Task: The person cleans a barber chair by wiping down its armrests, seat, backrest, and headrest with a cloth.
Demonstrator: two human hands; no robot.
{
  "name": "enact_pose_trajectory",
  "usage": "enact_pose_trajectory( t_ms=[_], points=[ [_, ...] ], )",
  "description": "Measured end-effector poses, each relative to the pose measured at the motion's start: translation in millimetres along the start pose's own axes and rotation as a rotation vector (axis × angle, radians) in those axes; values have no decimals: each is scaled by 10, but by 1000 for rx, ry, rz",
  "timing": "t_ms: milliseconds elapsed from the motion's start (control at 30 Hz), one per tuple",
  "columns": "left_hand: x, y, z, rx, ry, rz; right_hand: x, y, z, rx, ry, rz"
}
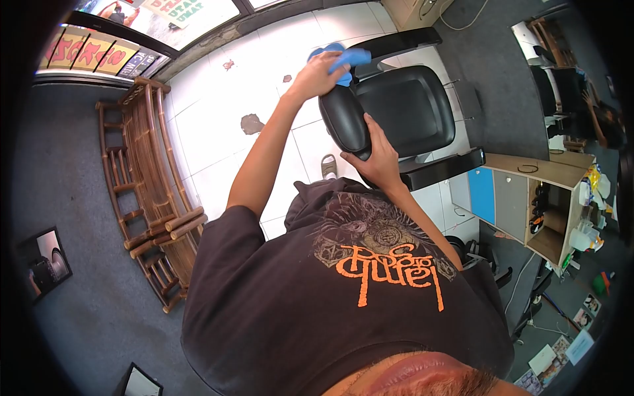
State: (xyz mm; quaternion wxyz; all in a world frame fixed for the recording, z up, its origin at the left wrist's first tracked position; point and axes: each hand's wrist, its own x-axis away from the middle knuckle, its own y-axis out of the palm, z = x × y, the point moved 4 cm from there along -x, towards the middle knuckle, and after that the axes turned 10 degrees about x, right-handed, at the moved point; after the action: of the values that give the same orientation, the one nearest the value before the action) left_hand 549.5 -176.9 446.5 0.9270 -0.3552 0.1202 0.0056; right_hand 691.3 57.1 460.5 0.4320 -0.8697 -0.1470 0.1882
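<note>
A black padded salon chair (403, 109) stands in front of me, with its backrest (346, 122) nearest my body. My left hand (318, 76) is closed on a blue cloth (353, 58), which lies against the backrest's far left end. Some of the cloth spreads out from under the fingers. Lower down, my right hand (378, 153) grips the near right end of the backrest, thumb on one side and fingers on the other. Black armrests (444, 170) flank the seat on both sides.
A bamboo bench (148, 178) stands on the left, by the glass front. To the right are a counter with a blue cabinet door (481, 196) and a wall mirror (561, 86). White floor tiles (218, 142) show broken dark patches.
</note>
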Motion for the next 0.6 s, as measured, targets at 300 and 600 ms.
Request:
enact_pose_trajectory(
  t_ms=[300,600],
  points=[
    [-212,46,-195,178,-482,-225,24,-29,-37,12,52,-53],
    [821,-160,644,64,103,-142,23,-74,-42,1,15,-16]
  ],
)
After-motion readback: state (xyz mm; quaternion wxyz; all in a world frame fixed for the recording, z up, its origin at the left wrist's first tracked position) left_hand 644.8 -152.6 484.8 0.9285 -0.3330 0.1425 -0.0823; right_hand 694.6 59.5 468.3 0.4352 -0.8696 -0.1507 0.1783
